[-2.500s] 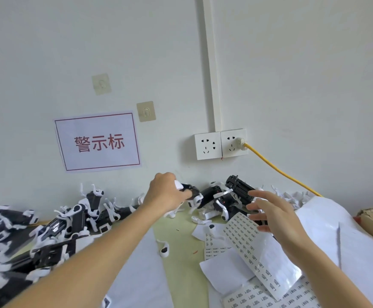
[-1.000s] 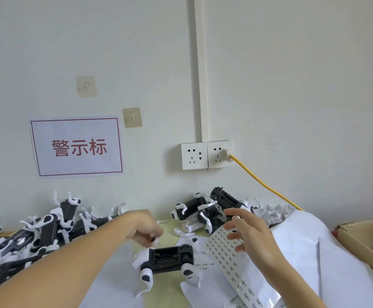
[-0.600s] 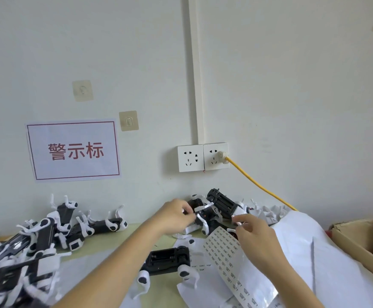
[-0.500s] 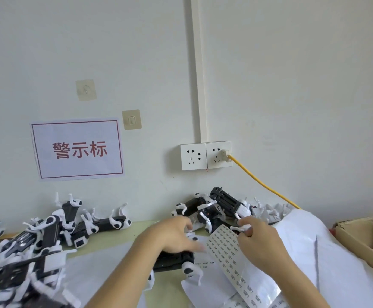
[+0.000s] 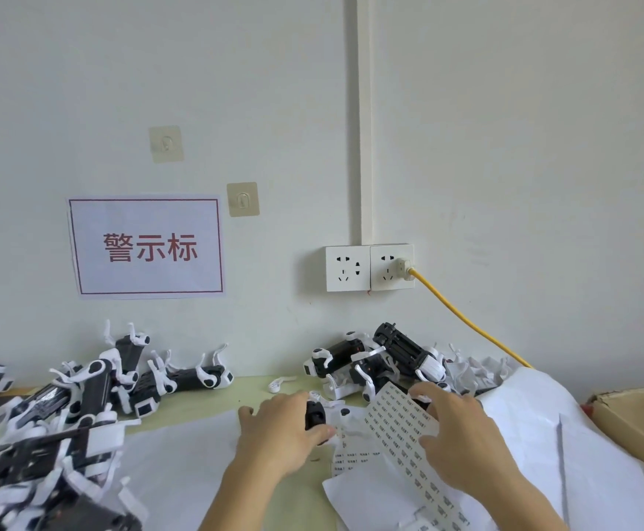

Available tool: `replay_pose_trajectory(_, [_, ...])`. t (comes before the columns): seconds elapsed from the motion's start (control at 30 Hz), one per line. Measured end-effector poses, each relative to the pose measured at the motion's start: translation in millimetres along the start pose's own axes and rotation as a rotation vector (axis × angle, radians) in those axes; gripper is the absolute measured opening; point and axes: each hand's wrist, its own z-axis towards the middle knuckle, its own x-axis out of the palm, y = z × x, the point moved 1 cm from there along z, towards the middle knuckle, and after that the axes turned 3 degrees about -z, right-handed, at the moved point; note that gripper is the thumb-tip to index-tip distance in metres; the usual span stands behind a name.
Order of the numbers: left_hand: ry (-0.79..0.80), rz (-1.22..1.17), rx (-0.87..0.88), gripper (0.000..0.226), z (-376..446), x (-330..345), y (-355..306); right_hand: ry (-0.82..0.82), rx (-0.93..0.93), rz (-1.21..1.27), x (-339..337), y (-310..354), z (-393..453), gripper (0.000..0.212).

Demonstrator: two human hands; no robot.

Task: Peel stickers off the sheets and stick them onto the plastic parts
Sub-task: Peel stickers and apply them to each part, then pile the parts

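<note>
Your pale green tabletop (image 5: 205, 400) carries two heaps of black-and-white plastic parts: one (image 5: 83, 392) along its left edge, one (image 5: 385, 358) at the back edge by the wall, probably done and undone stock. Your left hand (image 5: 280, 435) curls round a black plastic part (image 5: 314, 413) mid-table, likely steadying it for labelling. Your right hand (image 5: 462, 442), fingers spread and bent, rests on the long white sticker sheet (image 5: 397, 427) just beside it; whether it pinches a sticker, cannot tell.

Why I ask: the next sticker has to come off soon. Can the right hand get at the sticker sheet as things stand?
Probably yes. The right hand already lies over the sticker sheet, fingers spread on its upper end, and nothing sits between them.
</note>
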Motion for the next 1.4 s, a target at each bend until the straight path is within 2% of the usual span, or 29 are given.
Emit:
replay_pose_trajectory(0.13, [-0.074, -0.060, -0.007, 0.067, 4.1, 1.6, 1.5, -0.030, -0.007, 0.116, 3.8, -3.6, 3.1, 0.062])
replay_pose_trajectory(0.2, [-0.161, -0.091, 0.025, 0.070, 5.2, -2.7, -2.5, -0.032, 0.016, 0.260, 3.2, -4.4, 5.0, 0.058])
replay_pose_trajectory(0.27, [-0.282, -0.232, 0.092, 0.059, 5.0, -6.0, -11.0, -0.039, 0.040, 0.414, -0.6, -4.0, 6.8, 0.050])
replay_pose_trajectory(0.37, [-0.399, -0.615, 0.195, 0.024, -3.7, -4.4, -30.2, -0.049, 0.063, 0.616, -8.9, -1.2, 7.9, 0.039])
replay_pose_trajectory(0.43, [-0.393, -0.798, 0.201, 0.013, -11.9, 0.4, -44.6, -0.058, 0.064, 0.744, -11.3, 1.5, 7.0, 0.035])
replay_pose_trajectory(0.53, [-0.350, -0.903, 0.108, 0.031, -14.9, 11.2, -57.0, -0.109, 0.068, 0.899, -8.1, 6.0, 6.5, 0.037])
replay_pose_trajectory(0.6, [-0.239, -1.037, -0.015, 0.039, -14.2, 14.7, -60.0, -0.152, 0.083, 0.974, -4.6, 8.3, 7.9, 0.039])
replay_pose_trajectory(0.7, [-0.044, -1.317, -0.193, 0.038, -11.9, 18.7, -61.8, -0.162, 0.087, 1.057, 1.3, 12.2, 10.3, 0.039])
replay_pose_trajectory(0.77, [-0.026, -1.444, -0.224, 0.030, -8.8, 23.2, -61.8, -0.145, 0.106, 1.127, 4.8, 14.6, 11.0, 0.037])
replay_pose_trajectory(0.83, [-0.092, -1.494, -0.209, 0.022, -7.1, 25.4, -59.8, -0.086, 0.143, 1.181, 7.5, 17.3, 10.6, 0.031])
replay_pose_trajectory(0.93, [-0.201, -1.510, -0.199, 0.021, -6.9, 26.3, -55.1, 0.122, 0.143, 1.208, 9.1, 22.2, 8.5, 0.017])
replay_pose_trajectory(1.0, [-0.239, -1.476, -0.182, 0.020, -8.1, 26.2, -53.0, 0.192, 0.164, 1.204, 11.4, 22.8, 7.9, 0.016])
replay_pose_trajectory(1.17, [-0.254, -1.430, -0.094, 0.020, -12.5, 22.5, -53.6, 0.254, 0.149, 1.169, 13.4, 22.7, 6.6, 0.016])
replay_pose_trajectory(1.27, [-0.214, -1.383, -0.036, 0.016, -13.6, 21.5, -55.8, 0.198, 0.131, 1.141, 13.6, 22.7, 6.8, 0.016])
replay_pose_trajectory(1.4, [-0.246, -1.337, -0.003, 0.015, -14.3, 20.5, -55.9, 0.143, 0.139, 1.128, 13.1, 25.0, 5.6, 0.011])
